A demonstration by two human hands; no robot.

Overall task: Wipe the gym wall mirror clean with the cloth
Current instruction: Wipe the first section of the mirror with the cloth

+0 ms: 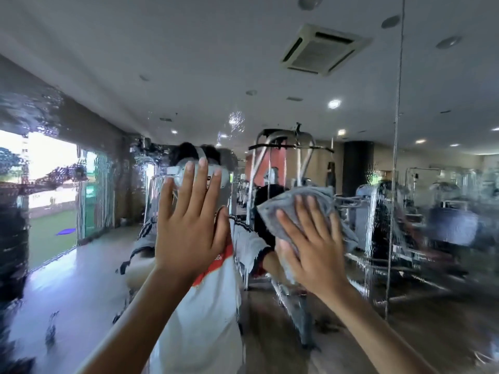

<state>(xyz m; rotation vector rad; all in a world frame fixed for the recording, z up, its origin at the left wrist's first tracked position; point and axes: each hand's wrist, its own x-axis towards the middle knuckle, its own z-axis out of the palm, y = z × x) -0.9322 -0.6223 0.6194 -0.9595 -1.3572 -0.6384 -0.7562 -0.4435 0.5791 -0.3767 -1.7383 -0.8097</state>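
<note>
Seen from the head camera, a person stands close to a gym wall mirror (pixel 81 265), both bare arms raised toward the glass. The left hand (pixel 189 228) is held flat at the mirror in the middle of the picture, its fingers (pixel 201 179) straight, spread and pointing up, with nothing in them; whether the palm touches the glass cannot be told. Just to its right, the right hand (pixel 313 252) lies on a grey cloth (pixel 321 193) and presses it to the mirror. Its fingers (pixel 301 209) are straight and fanned over the fabric, not curled round it. The cloth is bunched, and its folds stick out above and to the right of the hand.

The glass is wet. Droplets and rippled streaks cover the left part, and thin runs trail down the right part, warping the reflection. A vertical seam (pixel 395 157) between mirror panels crosses the right side from top to bottom.

In the reflection, the person's white shirt (pixel 213 306) with a red stripe shows below and between the hands. A weight machine (pixel 283 147) stands behind, right of centre, with more equipment blurred at far right. A bright window (pixel 48 157) onto green grass fills the left edge, and a square ceiling vent (pixel 324 48) sits at upper right among round lights.
</note>
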